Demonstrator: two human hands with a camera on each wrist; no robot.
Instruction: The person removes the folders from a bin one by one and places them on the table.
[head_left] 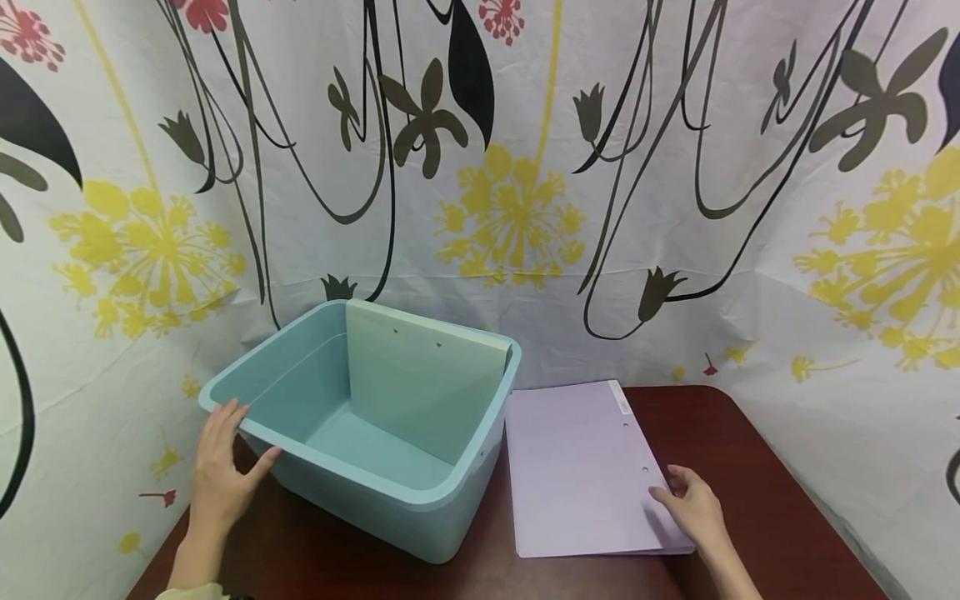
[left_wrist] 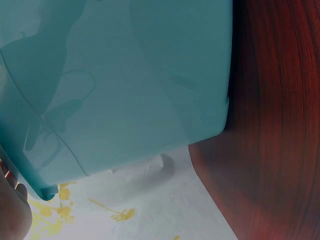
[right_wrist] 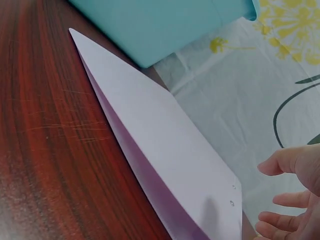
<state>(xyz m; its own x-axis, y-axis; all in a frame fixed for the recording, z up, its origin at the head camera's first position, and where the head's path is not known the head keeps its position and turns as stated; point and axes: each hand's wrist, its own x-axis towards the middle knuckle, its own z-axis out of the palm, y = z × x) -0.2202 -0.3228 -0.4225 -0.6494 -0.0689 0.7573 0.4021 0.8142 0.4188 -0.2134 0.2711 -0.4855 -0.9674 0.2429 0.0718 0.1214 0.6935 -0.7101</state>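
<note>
A light blue plastic bin stands on the table, left of the middle. My left hand is at its near left corner, fingers fairly straight at the rim and thumb spread along the outer front side. Inside, a pale green folder stands upright against the far wall. To the right of the bin lies a light purple file folder with a white label and small rivets; its cover gapes slightly in the right wrist view. Over its right edge hovers my right hand, thumb and fingers apart with nothing between them.
The dark red-brown wooden table has a rounded far right corner. Behind and beside it hangs a white cloth printed with yellow flowers and dark stems, close to the bin's far side.
</note>
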